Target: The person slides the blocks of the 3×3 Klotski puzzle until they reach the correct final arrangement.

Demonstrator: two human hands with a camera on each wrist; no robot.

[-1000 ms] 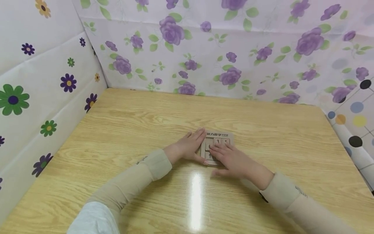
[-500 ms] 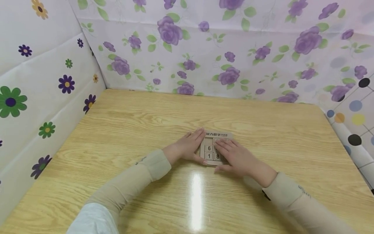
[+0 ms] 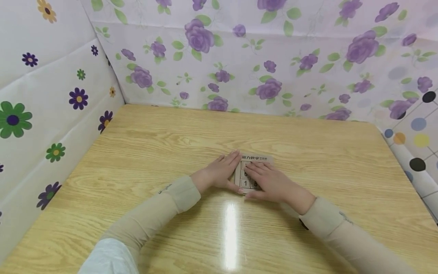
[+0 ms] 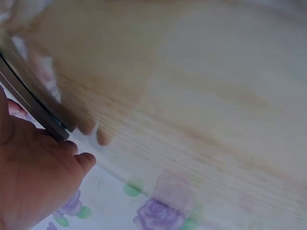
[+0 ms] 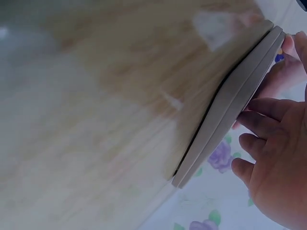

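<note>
A small beige sliding number puzzle (image 3: 257,156) lies on the wooden table in the head view, with dark lettering along its top strip. My left hand (image 3: 220,173) holds its left side, fingers at the upper corner and thumb at the lower one. Spread over the tiles is my right hand (image 3: 272,184), its straight fingertips on the top row. Tiles 6, 1 and 8 show; the right-hand ones are hidden under that hand. In the right wrist view the puzzle's edge (image 5: 230,108) appears side-on, with the right hand's fingers (image 5: 261,122) over its face.
The wood-grain table (image 3: 164,133) stretches around the puzzle, with a bright light reflection in front. A purple-flowered cloth (image 3: 232,57) hangs behind, a daisy-patterned cloth (image 3: 61,125) at left and a dotted one (image 3: 419,133) at right.
My right hand shifted right, then back left across the top row. The upper-left slot, bare half a second ago, now shows a tile partly under the fingertips. The left hand stays put.
</note>
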